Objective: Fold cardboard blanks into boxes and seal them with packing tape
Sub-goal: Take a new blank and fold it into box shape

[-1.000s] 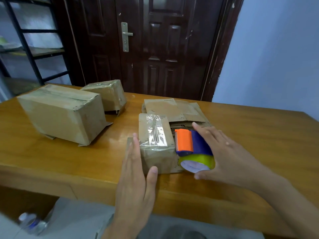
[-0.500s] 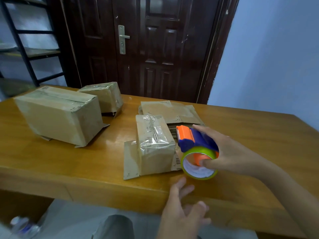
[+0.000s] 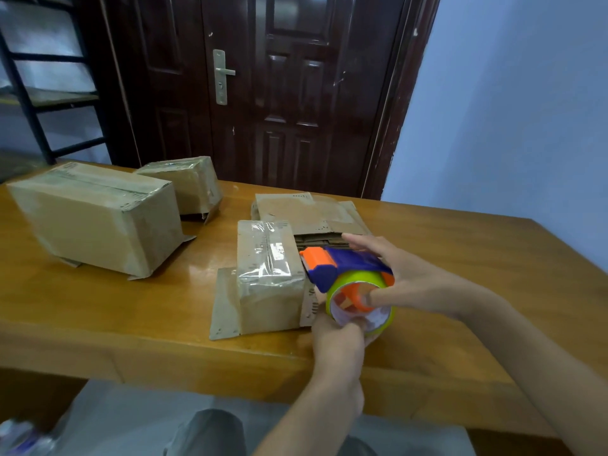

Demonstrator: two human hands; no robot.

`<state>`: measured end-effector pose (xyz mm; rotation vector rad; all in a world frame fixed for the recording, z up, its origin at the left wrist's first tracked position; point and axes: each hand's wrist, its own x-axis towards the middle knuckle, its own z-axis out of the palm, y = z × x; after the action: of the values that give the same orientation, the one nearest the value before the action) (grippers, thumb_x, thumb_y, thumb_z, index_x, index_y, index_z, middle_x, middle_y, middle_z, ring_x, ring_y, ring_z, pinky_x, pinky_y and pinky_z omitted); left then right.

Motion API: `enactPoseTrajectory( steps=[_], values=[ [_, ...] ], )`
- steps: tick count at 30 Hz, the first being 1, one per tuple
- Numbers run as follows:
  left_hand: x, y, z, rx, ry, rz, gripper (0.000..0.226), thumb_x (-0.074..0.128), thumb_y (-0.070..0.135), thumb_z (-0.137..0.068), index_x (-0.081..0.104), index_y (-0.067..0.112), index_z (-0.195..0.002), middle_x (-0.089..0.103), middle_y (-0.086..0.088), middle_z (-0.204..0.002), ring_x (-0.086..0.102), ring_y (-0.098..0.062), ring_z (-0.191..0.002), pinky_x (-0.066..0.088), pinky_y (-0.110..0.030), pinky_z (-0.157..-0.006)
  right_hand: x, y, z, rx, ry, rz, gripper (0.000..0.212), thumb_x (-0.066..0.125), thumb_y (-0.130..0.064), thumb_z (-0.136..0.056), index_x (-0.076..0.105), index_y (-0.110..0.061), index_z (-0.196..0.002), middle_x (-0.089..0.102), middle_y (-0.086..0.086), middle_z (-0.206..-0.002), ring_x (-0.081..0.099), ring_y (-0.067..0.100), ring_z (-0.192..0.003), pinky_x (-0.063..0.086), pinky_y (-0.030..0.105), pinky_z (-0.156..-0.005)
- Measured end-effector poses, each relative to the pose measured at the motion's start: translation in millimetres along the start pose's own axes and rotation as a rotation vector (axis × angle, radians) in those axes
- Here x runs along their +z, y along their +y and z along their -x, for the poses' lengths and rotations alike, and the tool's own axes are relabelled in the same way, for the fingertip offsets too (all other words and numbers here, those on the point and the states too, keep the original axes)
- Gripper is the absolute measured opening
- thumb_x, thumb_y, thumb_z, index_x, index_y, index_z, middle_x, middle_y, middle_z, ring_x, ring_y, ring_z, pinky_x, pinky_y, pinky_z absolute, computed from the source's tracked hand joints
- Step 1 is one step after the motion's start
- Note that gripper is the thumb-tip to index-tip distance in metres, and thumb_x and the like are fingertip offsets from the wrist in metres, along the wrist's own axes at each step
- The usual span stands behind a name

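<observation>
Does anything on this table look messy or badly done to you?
Yes. The small box near the hands has wrinkled, bubbled tape on top, and loose flaps splay flat on the table at both sides. The large box and the box behind it also show flap corners sticking out underneath.

A dark brown panelled door [image 3: 289, 93] fills the back of the room, its metal handle [image 3: 222, 75] on the left side. A pale blue wall [image 3: 513, 103] stands to its right. A black metal shelf rack [image 3: 39, 93] stands beyond the counter's [image 3: 460, 258] far left corner. The wooden counter gleams under soft light.
</observation>
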<state>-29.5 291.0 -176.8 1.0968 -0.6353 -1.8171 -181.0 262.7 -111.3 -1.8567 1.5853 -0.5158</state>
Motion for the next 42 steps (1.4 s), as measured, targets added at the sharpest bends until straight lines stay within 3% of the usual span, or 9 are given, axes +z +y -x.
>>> enactPoseTrajectory(
  steps=[6,10,18,21,26,30,34,37,42],
  values=[
    [-3.4,-1.8,-17.0,-0.028,-0.036,0.056,0.047,0.072,-0.003,-0.093,0.057,0.022,-0.131,0.071,-0.005,-0.118,0.07,-0.02,-0.104,0.059,-0.028,-0.077,-12.2,7.0,7.4,0.027,-0.034,-0.115,0.086,0.083,-0.051,-0.082,0.034,-0.051,-0.153,0.042,-0.026,-0.148,0.054,0.001,-0.131,0.057,0.028,-0.101],
    [-1.8,-4.2,-20.5,-0.022,-0.027,0.051,0.049,0.076,-0.002,-0.09,0.058,0.022,-0.129,0.071,-0.006,-0.117,0.07,-0.02,-0.101,0.058,-0.027,-0.073,-14.0,7.8,14.0,0.062,-0.015,-0.137,0.053,0.043,-0.069,-0.098,0.039,-0.059,-0.15,0.039,-0.032,-0.151,0.049,-0.011,-0.127,0.049,0.011,-0.09],
    [-6.2,-4.2,-21.3,0.018,-0.093,-0.05,0.041,0.079,0.006,-0.09,0.061,0.031,-0.117,0.073,-0.001,-0.115,0.073,-0.017,-0.099,0.06,-0.025,-0.074,-15.4,20.0,8.3,0.077,0.06,-0.243,0.038,0.05,-0.05,-0.103,0.056,-0.048,-0.14,0.062,-0.027,-0.128,0.062,0.002,-0.121,0.062,0.032,-0.089],
    [-9.9,-4.2,-25.3,-0.01,-0.146,-0.039,0.049,0.079,0.004,-0.089,0.06,0.024,-0.13,0.073,-0.006,-0.12,0.073,-0.025,-0.108,0.061,-0.027,-0.073,-16.2,18.4,5.4,0.063,0.071,-0.25,0.038,0.052,-0.048,-0.103,0.056,-0.046,-0.141,0.063,-0.021,-0.132,0.062,0.006,-0.123,0.062,0.035,-0.092],
    [-7.2,-11.5,-27.2,0.05,-0.032,-0.093,0.05,0.083,0.011,-0.088,0.058,0.029,-0.128,0.07,0.0,-0.116,0.068,-0.021,-0.109,0.059,-0.042,-0.097,-14.9,14.2,3.1,0.066,0.1,-0.264,0.041,0.055,-0.052,-0.099,0.058,-0.045,-0.139,0.063,-0.015,-0.134,0.062,0.011,-0.124,0.061,0.039,-0.096],
    [-2.8,-9.3,-27.8,0.096,0.005,-0.141,0.049,0.08,0.008,-0.09,0.054,0.032,-0.124,0.067,0.001,-0.117,0.064,-0.019,-0.108,0.057,-0.045,-0.101,-14.7,11.9,0.4,0.151,0.123,-0.314,0.039,0.057,-0.055,-0.096,0.062,-0.044,-0.133,0.066,-0.012,-0.131,0.064,0.015,-0.123,0.061,0.044,-0.097],
    [-2.4,-8.7,-27.6,0.173,-0.012,-0.172,0.051,0.076,0.003,-0.092,0.054,0.036,-0.123,0.066,0.007,-0.114,0.063,-0.012,-0.105,0.056,-0.032,-0.089,-20.9,9.0,1.8,0.163,0.098,-0.326,0.035,0.058,-0.053,-0.097,0.063,-0.045,-0.131,0.067,-0.009,-0.13,0.065,0.016,-0.121,0.06,0.047,-0.098],
    [-3.1,-12.2,-28.4,0.158,-0.031,-0.14,0.048,0.078,0.005,-0.091,0.057,0.032,-0.124,0.069,0.003,-0.117,0.065,-0.013,-0.102,0.061,-0.036,-0.087,-14.5,5.6,-0.9,0.202,0.126,-0.338,0.029,0.054,-0.05,-0.103,0.061,-0.041,-0.13,0.068,-0.009,-0.126,0.067,0.016,-0.117,0.062,0.043,-0.095],
    [0.4,-14.3,-24.4,0.175,-0.069,-0.103,0.052,0.077,0.0,-0.09,0.058,0.03,-0.129,0.07,0.002,-0.118,0.07,-0.017,-0.104,0.064,-0.027,-0.072,15.3,2.6,-9.2,0.182,0.335,-0.226,0.032,0.033,-0.052,-0.11,0.052,-0.029,-0.122,0.068,0.0,-0.114,0.068,0.007,-0.099,0.059,0.029,-0.079]
  ],
)
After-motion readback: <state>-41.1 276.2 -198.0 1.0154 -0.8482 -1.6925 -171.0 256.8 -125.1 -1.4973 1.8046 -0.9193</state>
